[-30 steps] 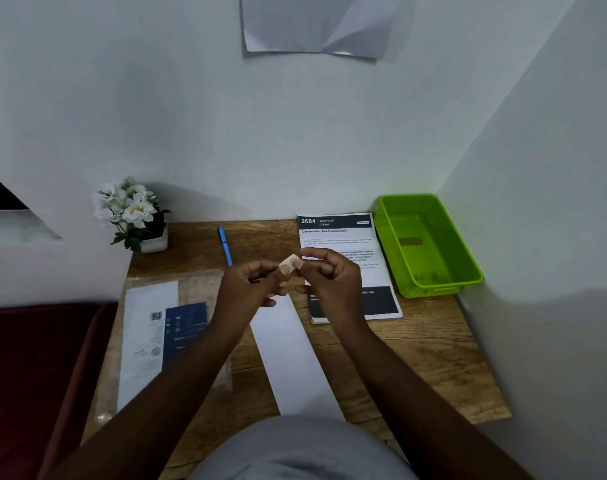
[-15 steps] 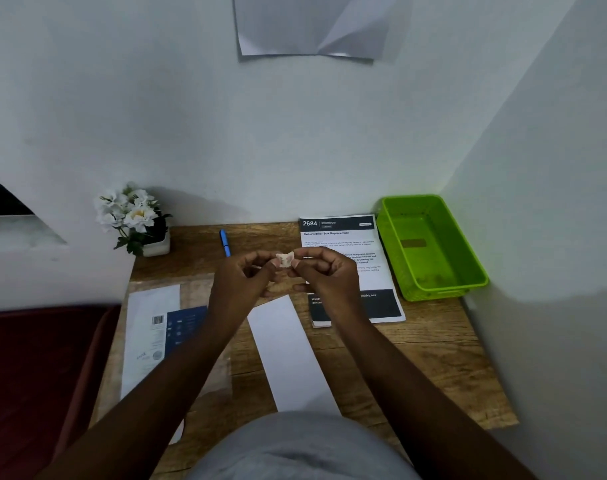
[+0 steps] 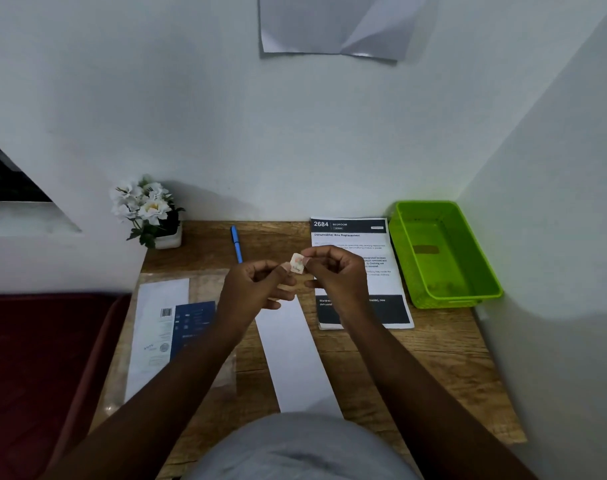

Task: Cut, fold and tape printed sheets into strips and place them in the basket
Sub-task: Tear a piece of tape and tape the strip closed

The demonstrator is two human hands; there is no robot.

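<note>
Two hands pinch one small piece of tape above the table: left hand, right hand. White strip lies directly below, long axis running toward the person; both hands equally near.

Both hands, left hand and right hand, pinch a small piece of tape (slightly crumpled) above the white strip on the wooden table.

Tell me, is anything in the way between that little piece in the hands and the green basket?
Nothing visible blocks it. The small piece, pinched by both hands, is up above the printed sheet; the green basket sits open just beyond the sheet's right edge.
</note>
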